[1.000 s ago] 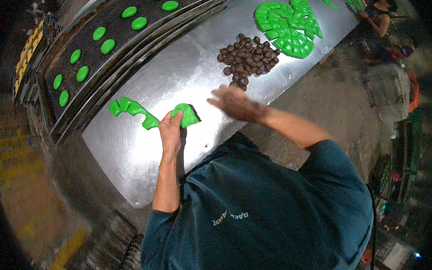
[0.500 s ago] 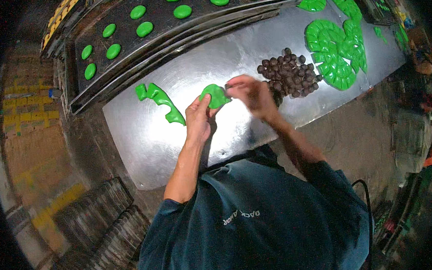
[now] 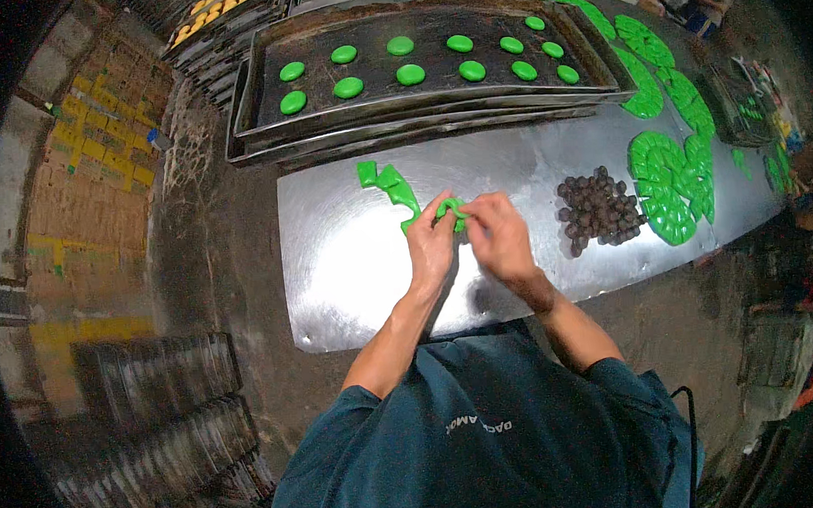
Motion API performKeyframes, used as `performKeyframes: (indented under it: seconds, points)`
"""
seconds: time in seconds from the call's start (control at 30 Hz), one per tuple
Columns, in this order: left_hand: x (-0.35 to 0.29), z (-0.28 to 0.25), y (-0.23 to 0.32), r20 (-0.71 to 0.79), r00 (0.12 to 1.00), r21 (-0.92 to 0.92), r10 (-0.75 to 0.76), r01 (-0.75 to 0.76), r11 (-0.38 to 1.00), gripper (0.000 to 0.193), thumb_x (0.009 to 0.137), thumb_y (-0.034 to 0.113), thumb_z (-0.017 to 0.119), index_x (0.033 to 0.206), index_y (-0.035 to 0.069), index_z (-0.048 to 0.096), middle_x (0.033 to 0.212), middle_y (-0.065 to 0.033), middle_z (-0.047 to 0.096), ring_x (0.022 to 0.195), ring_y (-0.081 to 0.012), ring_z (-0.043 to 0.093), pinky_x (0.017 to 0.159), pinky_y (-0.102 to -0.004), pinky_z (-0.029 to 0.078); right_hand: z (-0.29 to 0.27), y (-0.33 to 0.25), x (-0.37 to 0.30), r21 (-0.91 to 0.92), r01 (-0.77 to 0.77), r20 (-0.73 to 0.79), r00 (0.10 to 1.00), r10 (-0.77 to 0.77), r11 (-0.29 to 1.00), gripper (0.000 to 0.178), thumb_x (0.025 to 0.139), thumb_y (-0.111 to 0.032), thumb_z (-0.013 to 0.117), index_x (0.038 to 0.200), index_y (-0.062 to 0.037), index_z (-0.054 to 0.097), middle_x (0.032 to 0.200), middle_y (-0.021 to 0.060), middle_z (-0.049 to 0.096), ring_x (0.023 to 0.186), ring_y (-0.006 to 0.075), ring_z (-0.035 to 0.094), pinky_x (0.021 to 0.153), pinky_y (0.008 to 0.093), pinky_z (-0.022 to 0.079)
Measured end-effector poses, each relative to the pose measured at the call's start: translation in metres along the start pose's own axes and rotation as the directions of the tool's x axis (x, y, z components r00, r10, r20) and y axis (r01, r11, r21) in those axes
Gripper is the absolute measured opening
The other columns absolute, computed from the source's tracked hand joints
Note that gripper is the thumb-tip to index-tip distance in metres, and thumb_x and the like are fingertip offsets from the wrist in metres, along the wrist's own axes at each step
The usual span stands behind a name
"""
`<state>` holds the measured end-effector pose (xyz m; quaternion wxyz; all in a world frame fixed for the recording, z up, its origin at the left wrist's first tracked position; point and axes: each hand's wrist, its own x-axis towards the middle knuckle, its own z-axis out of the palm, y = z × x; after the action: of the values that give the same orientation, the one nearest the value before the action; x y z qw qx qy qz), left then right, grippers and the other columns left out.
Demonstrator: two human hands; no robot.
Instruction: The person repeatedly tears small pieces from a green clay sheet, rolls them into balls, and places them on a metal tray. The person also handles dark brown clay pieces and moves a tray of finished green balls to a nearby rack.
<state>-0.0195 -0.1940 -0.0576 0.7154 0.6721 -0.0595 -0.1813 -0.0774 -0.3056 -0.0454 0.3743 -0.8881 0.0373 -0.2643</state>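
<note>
Over the metal table, my left hand point(image 3: 432, 250) cups a small piece of green dough point(image 3: 455, 205) that is curled up into a ring-like rim. The fingers of my right hand point(image 3: 505, 241) pinch the edge of that same piece from the other side. What lies inside the dough is hidden. Just beyond my left hand lie cut strips of green dough point(image 3: 402, 195). A pile of dark brown balls point(image 3: 597, 209) sits to the right of my right hand.
Behind the table's work area, a stacked black baking tray point(image 3: 380, 108) holds rows of green dough rounds point(image 3: 410, 74). Large coiled slabs of green dough point(image 3: 665, 185) cover the right side of the metal table point(image 3: 353, 294). Racked trays point(image 3: 156, 377) stand at the lower left.
The dough, held flatter before, is now curled up between both hands. A dark ball in my right fingers no longer shows. The whole view has shifted, revealing more of the tray.
</note>
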Motion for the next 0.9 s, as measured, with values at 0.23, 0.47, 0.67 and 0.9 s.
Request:
performKeyframes:
  seconds: [0.23, 0.47, 0.67, 0.9]
  points:
    - [-0.044, -0.022, 0.04, 0.087, 0.928, 0.251, 0.362, -0.372, 0.893, 0.034, 0.095, 0.007, 0.044, 0.125, -0.004, 0.054, 0.092, -0.0123, 0.063, 0.084, -0.0183, 0.06, 0.078, -0.0282, 0.048, -0.041, -0.038, 0.016, -0.083, 0.271, 0.144, 0.955, -0.258, 0.959, 0.027, 0.072, -0.004, 0.066, 0.099, -0.0028, 0.062, 0.093, 0.0126, 0.062, 0.078, 0.0291, 0.061, 0.068, 0.0365, 0.051]
    - [-0.014, 0.004, 0.078, -0.04, 0.944, -0.094, 0.327, -0.329, 0.939, 0.039, 0.099, 0.026, 0.04, 0.079, -0.002, 0.061, 0.075, -0.0087, 0.061, 0.065, -0.0129, 0.056, 0.061, -0.0271, 0.046, -0.058, -0.07, 0.064, 0.064, 0.158, 0.055, 0.985, -0.162, 0.985, 0.021, 0.074, -0.007, 0.067, 0.093, -0.0023, 0.061, 0.09, 0.0138, 0.059, 0.067, 0.0222, 0.061, 0.06, 0.0312, 0.05]
    - [0.017, 0.016, 0.048, -0.058, 0.989, -0.132, 0.135, -0.141, 0.981, 0.048, 0.101, 0.035, 0.035, 0.082, 0.0, 0.061, 0.071, -0.0066, 0.06, 0.06, -0.0103, 0.053, 0.051, -0.025, 0.042, -0.049, -0.057, 0.032, -0.11, 0.285, 0.08, 0.957, -0.278, 0.952, 0.03, 0.073, 0.0, 0.068, 0.102, -0.0046, 0.062, 0.094, 0.0106, 0.059, 0.088, 0.0286, 0.06, 0.073, 0.0368, 0.052]
    - [-0.007, 0.02, 0.083, 0.02, 1.0, -0.142, -0.007, 0.01, 0.99, 0.051, 0.101, 0.041, 0.032, 0.091, 0.0, 0.062, 0.075, -0.0045, 0.059, 0.063, -0.0099, 0.053, 0.054, -0.0251, 0.042, -0.064, -0.044, 0.067, 0.262, -0.105, 0.235, 0.971, 0.042, 0.959, 0.02, 0.073, -0.001, 0.064, 0.093, -0.0038, 0.061, 0.088, 0.0111, 0.059, 0.071, 0.0201, 0.062, 0.063, 0.0305, 0.05]
